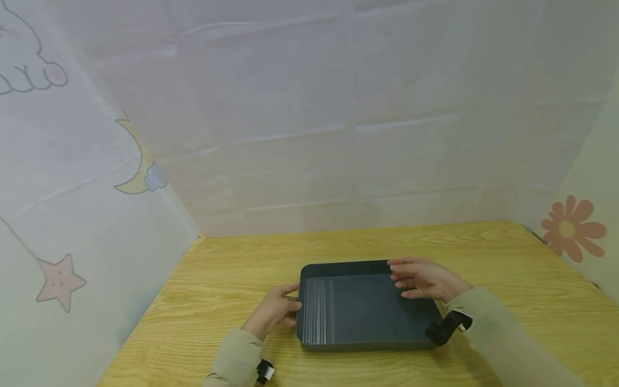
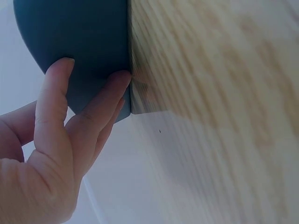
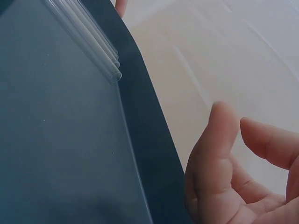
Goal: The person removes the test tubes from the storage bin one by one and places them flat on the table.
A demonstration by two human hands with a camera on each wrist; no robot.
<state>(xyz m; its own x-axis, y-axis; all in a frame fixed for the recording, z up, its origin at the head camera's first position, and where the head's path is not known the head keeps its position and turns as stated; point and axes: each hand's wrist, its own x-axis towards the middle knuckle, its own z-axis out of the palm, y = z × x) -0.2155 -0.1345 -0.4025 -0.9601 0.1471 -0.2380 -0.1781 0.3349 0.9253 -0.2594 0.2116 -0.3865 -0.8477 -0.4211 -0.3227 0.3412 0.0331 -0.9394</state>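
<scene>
The dark tray (image 1: 377, 312) sits on the wooden desk (image 1: 222, 279), clear tubes (image 1: 316, 312) lying inside along its left side, while the left hand (image 1: 274, 309) — fingers extended, unclenched — touches its left outer wall and the right hand (image 1: 427, 279) — fingers loosely bent, released — is at its far right corner.
</scene>
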